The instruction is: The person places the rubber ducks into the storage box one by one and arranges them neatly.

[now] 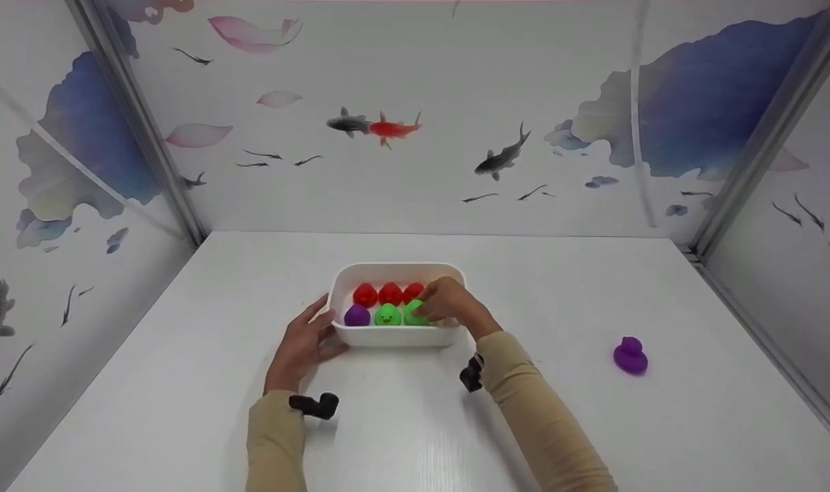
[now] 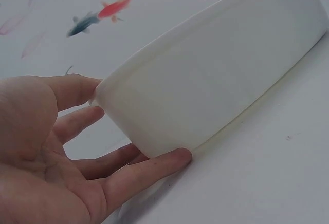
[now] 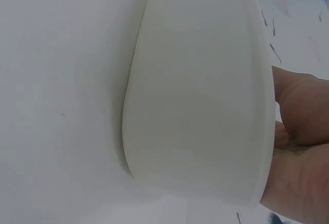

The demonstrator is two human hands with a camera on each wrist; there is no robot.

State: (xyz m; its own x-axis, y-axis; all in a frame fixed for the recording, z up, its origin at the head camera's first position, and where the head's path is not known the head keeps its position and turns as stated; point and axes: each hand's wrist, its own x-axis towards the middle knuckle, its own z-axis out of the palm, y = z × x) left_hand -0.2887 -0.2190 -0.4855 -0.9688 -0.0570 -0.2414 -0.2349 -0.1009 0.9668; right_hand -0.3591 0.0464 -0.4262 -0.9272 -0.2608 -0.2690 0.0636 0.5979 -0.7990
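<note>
A white plastic box [image 1: 387, 337] stands on the table in the head view. In its back row sit red rubber ducks [image 1: 390, 294]; in front are a purple duck [image 1: 357, 316] and a green duck [image 1: 387, 315] with its beak facing me. My left hand [image 1: 302, 345] holds the box's left end, thumb low on the front wall [image 2: 205, 70] and fingers round the corner in the left wrist view. Inside the box's right part, my right hand [image 1: 450, 301] grips another green duck [image 1: 413, 313], partly covered by the fingers. In the right wrist view, the box wall [image 3: 200, 90] hides the fingertips.
Another purple duck [image 1: 631, 357] lies on the white table [image 1: 182, 383], well to the right of the box. Walls painted with fish [image 1: 394, 128] enclose the table at the back and both sides. Each sleeve carries a black wrist camera [image 1: 316, 405].
</note>
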